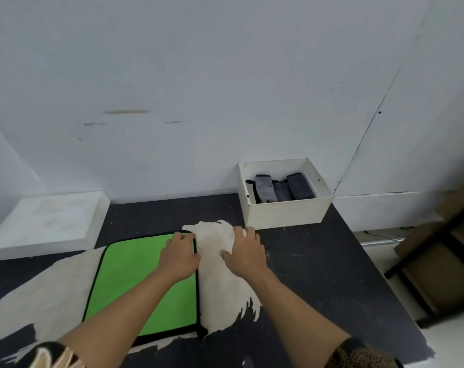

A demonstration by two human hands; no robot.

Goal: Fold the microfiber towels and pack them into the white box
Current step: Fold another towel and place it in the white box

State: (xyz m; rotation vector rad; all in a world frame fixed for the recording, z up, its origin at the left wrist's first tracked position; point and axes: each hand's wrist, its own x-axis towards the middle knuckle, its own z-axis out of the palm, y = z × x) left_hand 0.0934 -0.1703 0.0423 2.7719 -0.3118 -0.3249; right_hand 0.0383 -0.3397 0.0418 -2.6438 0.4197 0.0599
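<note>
Towel, bright green with a black hem, is spread flat on the near left part of the dark table, and no fold has yet been made in it. It is laid square to the person so that its edges can be matched when it is doubled over.

The left hand is set on the far right corner of the towel. Its fingers are curled at the hem and appear to be pinching the corner, though the grip itself is hidden beneath the knuckles. A corner is the natural place to take hold, since the cloth can be lifted and carried across from there.

The right hand is laid just to the right of the towel's right edge, on a pale worn patch of the table. Its fingers are spread and hold nothing. It is judged to be placed there ready for the same edge.

The white box is kept at the far right of the table, within reach, with grey folded towels stood side by side inside. Room seems to be left along its near wall. A white slab lies at the far left.
</note>
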